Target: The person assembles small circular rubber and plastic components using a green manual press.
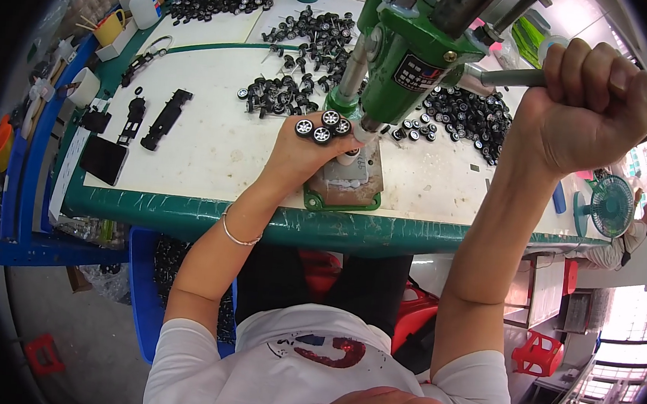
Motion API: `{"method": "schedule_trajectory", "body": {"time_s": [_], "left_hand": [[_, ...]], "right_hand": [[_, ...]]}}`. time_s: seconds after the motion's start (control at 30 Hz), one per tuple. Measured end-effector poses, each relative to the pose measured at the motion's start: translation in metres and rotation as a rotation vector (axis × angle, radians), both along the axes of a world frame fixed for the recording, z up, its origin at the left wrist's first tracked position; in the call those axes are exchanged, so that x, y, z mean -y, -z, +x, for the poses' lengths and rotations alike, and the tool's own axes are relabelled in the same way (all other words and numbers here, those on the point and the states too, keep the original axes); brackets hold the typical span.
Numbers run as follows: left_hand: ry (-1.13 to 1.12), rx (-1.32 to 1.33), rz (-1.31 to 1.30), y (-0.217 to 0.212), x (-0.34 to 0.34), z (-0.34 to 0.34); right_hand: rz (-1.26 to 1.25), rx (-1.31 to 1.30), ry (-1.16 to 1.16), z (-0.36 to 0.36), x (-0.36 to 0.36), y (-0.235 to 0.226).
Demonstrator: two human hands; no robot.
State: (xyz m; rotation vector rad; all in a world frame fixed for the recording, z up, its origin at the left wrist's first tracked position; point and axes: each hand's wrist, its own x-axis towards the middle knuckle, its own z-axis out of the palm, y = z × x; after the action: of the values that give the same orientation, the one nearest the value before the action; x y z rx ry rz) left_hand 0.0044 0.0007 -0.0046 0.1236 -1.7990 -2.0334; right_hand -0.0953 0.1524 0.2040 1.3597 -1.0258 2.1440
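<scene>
My left hand (308, 148) sits at the base plate (343, 188) of the green hand press (400, 65), fingers curled shut around a few small black toy wheels (321, 127) with silver hubs, three showing above my knuckles. Fingertips are hidden under the ram (364, 126), so I can't tell exactly how the piece on the fixture is pinched. My right hand (586, 100) is fisted tight around the press lever (512, 78), which runs out to the right, roughly level, long axis left-right across the view. Key relation: the ram tip hangs straight above the white fixture (344, 175) on the plate, and my left fingers are just beside that spot, touching or nearly touching the ram's path; the left hand is the nearer one to the work, the right well apart, up at the lever. The plate sits at the near table edge (188, 211), green rim right below my left wrist with its bracelet (239, 235), so little room toward me. Loose wheel piles (465, 114) lie right of and behind the press, another wheel heap (282, 94) just left of the column. Bare tabletop opens to the left; black chassis parts (166, 118) lie well apart there.
</scene>
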Motion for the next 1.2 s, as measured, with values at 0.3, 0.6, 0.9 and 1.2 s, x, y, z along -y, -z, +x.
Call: {"method": "schedule_trajectory", "body": {"time_s": [0.3, 0.6, 0.9, 1.2], "left_hand": [[0.002, 0.034, 0.085, -0.003, -0.004, 0.0], [-0.1, -0.005, 0.059, -0.006, -0.009, -0.001], [0.013, 0.034, 0.377, 0.013, 0.019, -0.01], [0.246, -0.082, 0.428, 0.021, 0.048, 0.099]], "right_hand": [[0.0, 0.008, 0.051, 0.003, 0.0, 0.005], [0.199, 0.384, -0.295, -0.035, 0.025, -0.022], [0.425, 0.455, -0.271, -0.109, 0.049, -0.004], [1.167, 0.334, 0.282, -0.092, -0.055, 0.095]]}}
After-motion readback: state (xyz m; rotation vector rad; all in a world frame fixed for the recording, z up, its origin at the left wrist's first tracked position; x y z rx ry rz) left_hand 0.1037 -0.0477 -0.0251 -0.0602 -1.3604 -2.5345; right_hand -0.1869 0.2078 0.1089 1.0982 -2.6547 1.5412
